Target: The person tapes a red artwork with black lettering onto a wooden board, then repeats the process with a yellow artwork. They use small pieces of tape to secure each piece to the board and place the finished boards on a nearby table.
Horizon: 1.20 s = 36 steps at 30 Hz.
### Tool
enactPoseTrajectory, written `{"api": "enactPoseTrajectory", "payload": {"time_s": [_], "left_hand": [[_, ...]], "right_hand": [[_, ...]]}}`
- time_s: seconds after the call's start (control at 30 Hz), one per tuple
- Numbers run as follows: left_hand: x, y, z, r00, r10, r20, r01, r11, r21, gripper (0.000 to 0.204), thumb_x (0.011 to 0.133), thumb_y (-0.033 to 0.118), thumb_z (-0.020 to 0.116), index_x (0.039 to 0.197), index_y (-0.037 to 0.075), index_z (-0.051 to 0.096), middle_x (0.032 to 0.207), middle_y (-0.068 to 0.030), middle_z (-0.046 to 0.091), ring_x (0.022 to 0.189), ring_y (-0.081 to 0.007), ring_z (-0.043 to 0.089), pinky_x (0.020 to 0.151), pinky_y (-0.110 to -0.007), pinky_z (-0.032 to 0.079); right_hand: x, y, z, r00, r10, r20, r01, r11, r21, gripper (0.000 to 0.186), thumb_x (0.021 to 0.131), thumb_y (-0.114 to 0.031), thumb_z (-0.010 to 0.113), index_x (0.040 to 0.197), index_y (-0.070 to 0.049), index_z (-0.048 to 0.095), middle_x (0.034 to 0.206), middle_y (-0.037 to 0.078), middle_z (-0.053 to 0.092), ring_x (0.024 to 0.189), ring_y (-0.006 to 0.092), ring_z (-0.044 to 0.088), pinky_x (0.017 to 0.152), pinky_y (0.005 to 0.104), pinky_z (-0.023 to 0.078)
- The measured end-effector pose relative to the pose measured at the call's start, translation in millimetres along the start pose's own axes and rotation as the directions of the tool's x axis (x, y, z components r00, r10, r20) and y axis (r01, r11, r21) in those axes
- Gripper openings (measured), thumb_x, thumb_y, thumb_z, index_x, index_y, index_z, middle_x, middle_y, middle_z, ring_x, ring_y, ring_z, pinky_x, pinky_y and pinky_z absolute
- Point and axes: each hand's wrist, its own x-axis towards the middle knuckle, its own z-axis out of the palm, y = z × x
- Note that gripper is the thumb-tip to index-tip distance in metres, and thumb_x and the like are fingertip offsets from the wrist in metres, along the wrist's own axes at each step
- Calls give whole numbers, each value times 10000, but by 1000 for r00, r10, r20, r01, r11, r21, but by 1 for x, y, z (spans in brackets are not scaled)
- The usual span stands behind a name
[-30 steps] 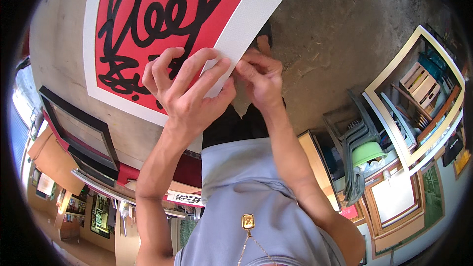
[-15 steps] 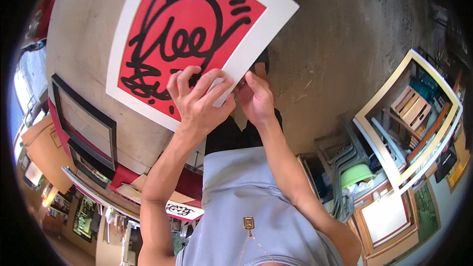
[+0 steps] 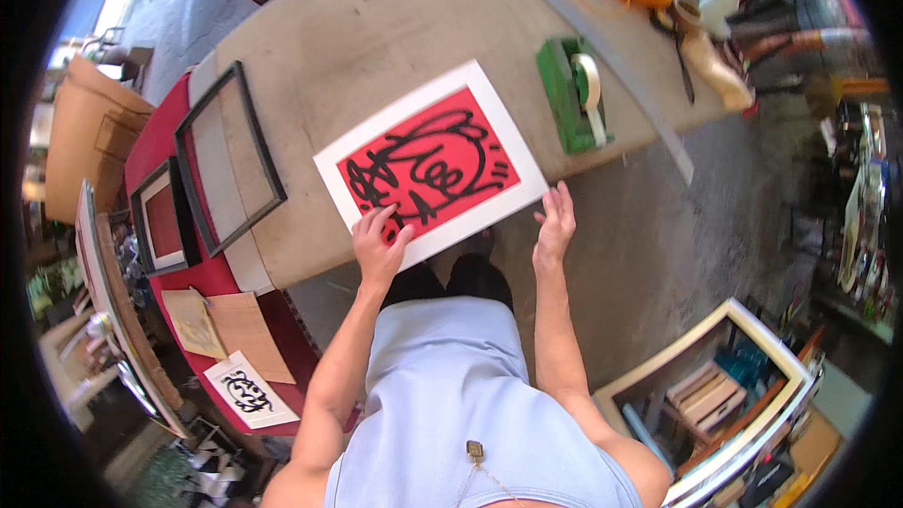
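Where the table [image 3: 310, 28] ends, a red picture [image 3: 434, 166] lies aslant

As I look on from nearby, the red picture is right in front of the person [image 3: 447, 357], just ahead of both hands. It is white all round the outside, with fat black lines in the middle. Most of it lies over the tan table, and its near left corner seems to stick out past the edge.

Its long way goes on a slant: it starts close by on the left and runs farther off to the right. So the near long side goes from by one hand to by the other.

The left hand [image 3: 379, 249] is the nearer one, since part of it is over the picture. Its fingers are spread above the near left end, with the thumb apart from them. It does not look like it is pinching anything.

The right hand [image 3: 553, 226] is by the near right corner, with its thumb away from its fingers. I can't tell if the tips touch that corner or are just beside it. From this hand, the picture lies to the left and ahead.

A green tape holder [image 3: 555, 94] sits farther up the table, and a black frame [image 3: 263, 139] lies off to the left.
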Motion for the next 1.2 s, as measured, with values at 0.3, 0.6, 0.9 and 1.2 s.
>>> {"api": "enactPoseTrajectory", "payload": {"time_s": [0.3, 0.6, 0.9, 1.2], "left_hand": [[-46, -44, 36, 691, -675, -259, 660, 735, -156, 709, 745, 358, 804, 1317, 43, 529, 1246, -231, 556, 1205, -379, 531, 1016, -458, 448], [-41, -14, 20, 620, -783, -59, 678, 572, -463, 459, 861, 322, 621, 1255, 88, 618, 1143, -208, 694, 1086, -391, 655, 940, -483, 512], [-40, -15, 5, 632, -775, 0, 636, 518, -573, 407, 856, 195, 635, 1237, 51, 646, 1181, -203, 683, 1141, -340, 638, 969, -432, 492], [-174, -111, -104, 508, -843, -176, 536, 469, -701, 409, 821, 353, 695, 1059, 20, 688, 1018, -184, 707, 989, -320, 677, 829, -413, 517]], "right_hand": [[100, -31, 55, 631, -529, 568, 768, 318, -557, 447, 869, -197, 709, 1234, 48, 623, 1218, 247, 634, 1176, 389, 582, 1050, 441, 427], [157, -40, 107, 736, -118, 666, 674, 205, -709, 657, 864, -528, 654, 1086, 89, 698, 1054, 325, 679, 1017, 440, 650, 930, 489, 478], [177, -51, 101, 799, 104, 593, 265, 823, -502, 363, 939, -182, 574, 1080, 147, 632, 969, 130, 646, 862, 214, 617, 771, 399, 523], [-27, 2, 78, 541, 313, 781, -170, 950, -264, 261, 934, -131, 521, 1152, -11, 598, 1184, 114, 658, 1083, 294, 637, 959, 420, 519]]}}
